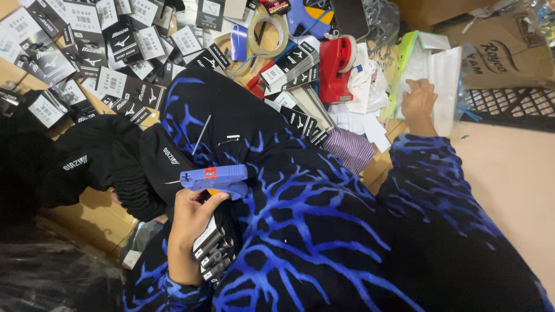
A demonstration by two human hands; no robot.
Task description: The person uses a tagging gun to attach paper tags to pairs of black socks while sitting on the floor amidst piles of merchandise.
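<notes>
1. Your left hand [188, 222], lower centre, has its grip closed around a blue plastic tagging gun [214, 178] and a stack of black card labels [213, 249].
2. Your right hand [418, 101], upper right, presses flat, fingers curled, on a glossy clear plastic bag [442, 75].
3. A red tape dispenser [335, 69] sits top centre.

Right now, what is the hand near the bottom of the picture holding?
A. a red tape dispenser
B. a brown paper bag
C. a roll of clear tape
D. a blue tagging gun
D: the left hand grips the blue tagging gun together with a stack of black card tags.
</notes>
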